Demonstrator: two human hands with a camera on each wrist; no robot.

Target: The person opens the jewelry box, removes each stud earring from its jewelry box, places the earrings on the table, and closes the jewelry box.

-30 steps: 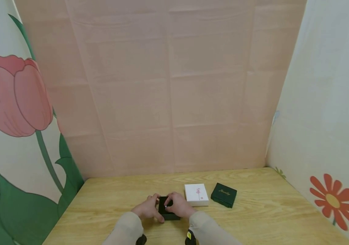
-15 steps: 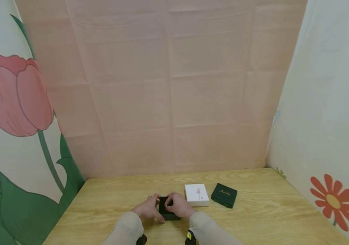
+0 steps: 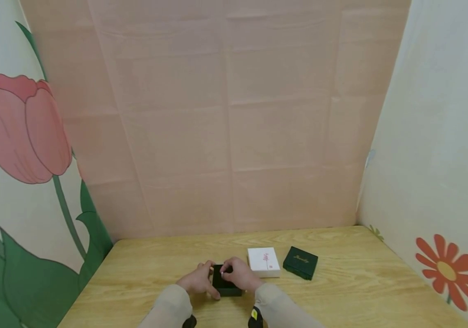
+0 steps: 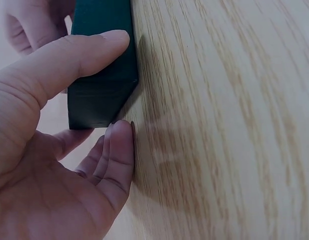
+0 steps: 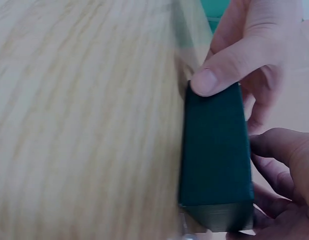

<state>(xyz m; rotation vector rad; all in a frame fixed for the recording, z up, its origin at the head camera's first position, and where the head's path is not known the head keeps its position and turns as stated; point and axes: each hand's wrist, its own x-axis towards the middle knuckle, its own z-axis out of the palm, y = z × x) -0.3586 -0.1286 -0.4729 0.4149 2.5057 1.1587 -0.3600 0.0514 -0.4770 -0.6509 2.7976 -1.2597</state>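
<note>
A lidless dark green jewellery box [image 3: 228, 290] with a black inside sits on the table in the head view. My left hand [image 3: 198, 279] grips its left end, thumb against the front face, as the left wrist view shows on the green box [image 4: 102, 100]. Over the box's inside, my right hand [image 3: 239, 275] pinches a tiny shiny piece [image 3: 222, 273], too small to identify. In the right wrist view, the right hand's fingers [image 5: 274, 145] are bent behind the box [image 5: 214, 150], which hides what they hold.
Just behind the right hand lies a white box [image 3: 264, 263] with a pink flower print. Right of it is a dark green lid or box [image 3: 300, 263] with gold lettering. The wooden table [image 3: 352, 282] ends at a pink cloth backdrop [image 3: 225, 136].
The right fingertips have risen slightly with the tiny shiny piece from the black inside. The left hand and the green box stay in place.
</note>
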